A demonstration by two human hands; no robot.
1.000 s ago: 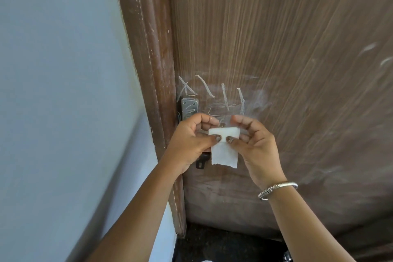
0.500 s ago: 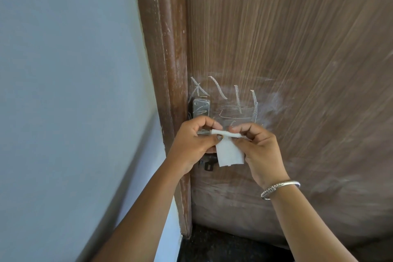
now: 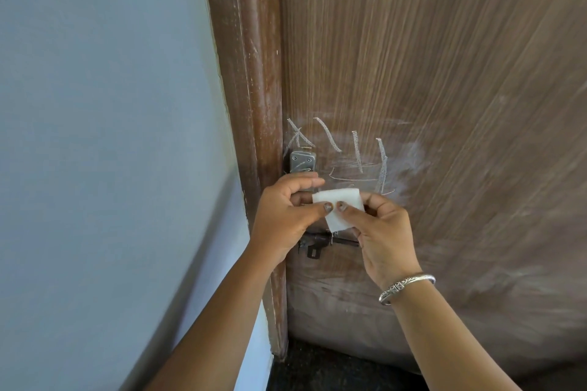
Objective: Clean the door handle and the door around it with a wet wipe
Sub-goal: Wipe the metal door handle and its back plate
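Note:
A small white folded wet wipe is pinched between both hands in front of the brown wooden door. My left hand grips its left edge, my right hand its right edge, thumbs nearly touching. The grey metal handle plate shows just above my left hand; the handle's lower part is hidden behind the hands. White chalk strokes and smudges mark the door above the wipe. A dark bolt latch sits below the wipe.
The brown door frame runs up the left of the door, with a pale blue wall beyond it. Dark floor lies at the door's foot. A silver bangle circles my right wrist.
The wipe has been refolded between my fingers into a wider, flatter piece, and both hands have stayed in front of the handle. The view has shifted slightly, showing the bolt latch below.

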